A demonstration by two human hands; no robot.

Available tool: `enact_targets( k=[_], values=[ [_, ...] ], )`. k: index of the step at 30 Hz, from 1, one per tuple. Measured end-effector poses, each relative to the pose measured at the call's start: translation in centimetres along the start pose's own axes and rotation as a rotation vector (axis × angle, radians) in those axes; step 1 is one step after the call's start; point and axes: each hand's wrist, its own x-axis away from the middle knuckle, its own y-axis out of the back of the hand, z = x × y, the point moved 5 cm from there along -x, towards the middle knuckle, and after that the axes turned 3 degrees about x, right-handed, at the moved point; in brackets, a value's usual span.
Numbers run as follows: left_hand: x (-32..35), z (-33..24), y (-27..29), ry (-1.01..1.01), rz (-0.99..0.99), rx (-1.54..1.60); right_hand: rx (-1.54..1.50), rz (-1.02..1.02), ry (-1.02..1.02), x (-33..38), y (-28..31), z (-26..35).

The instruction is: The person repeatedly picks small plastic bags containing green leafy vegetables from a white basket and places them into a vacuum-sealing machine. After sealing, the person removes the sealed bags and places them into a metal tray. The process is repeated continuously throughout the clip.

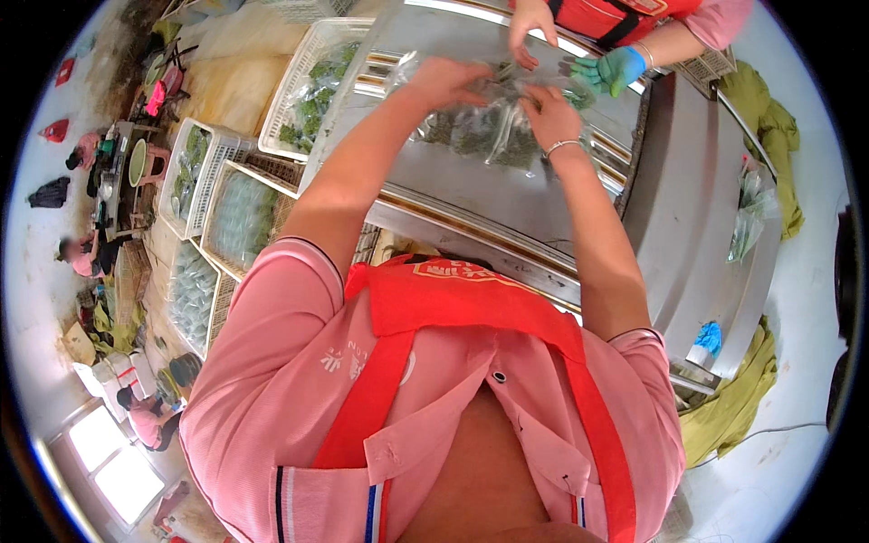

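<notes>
Clear plastic bags (pixel 502 136) of dark green leafy produce lie bunched on a flat grey metal surface (pixel 471 190) ahead of me. My left hand (pixel 448 83) rests over the bags' left part, palm down with its fingers stretched to the right. At the right side of the bags, my right hand (pixel 554 119) has bent fingers closed on the crinkled plastic. A co-worker's bare hand (pixel 532 32) reaches in from the far side, close to the bags. The co-worker's other hand, in a blue-green glove (pixel 612 71), is just beyond my right hand.
White plastic crates (pixel 272 122) with bagged greens stand left of the metal surface. To the right is a curved metal housing (pixel 692 208), with a bag of greens (pixel 751 213) and a blue item (pixel 709 338) on it. Several people sit farther left.
</notes>
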Motion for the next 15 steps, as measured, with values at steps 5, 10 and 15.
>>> enact_targets(
  k=[5, 10, 15],
  values=[
    [0.4, 2.4, -0.1, 0.007, -0.057, 0.046, -0.365, 0.112, 0.002, 0.0, 1.2, -2.8],
    [1.9, 0.4, 2.0, -0.015, -0.172, -0.162, -0.496, -0.189, 0.090, 1.7, 6.3, -5.9],
    [5.0, -3.4, 4.3, -0.096, -0.501, -0.012, -0.560, -0.224, -0.357, 6.2, 5.8, -12.6]
  ],
)
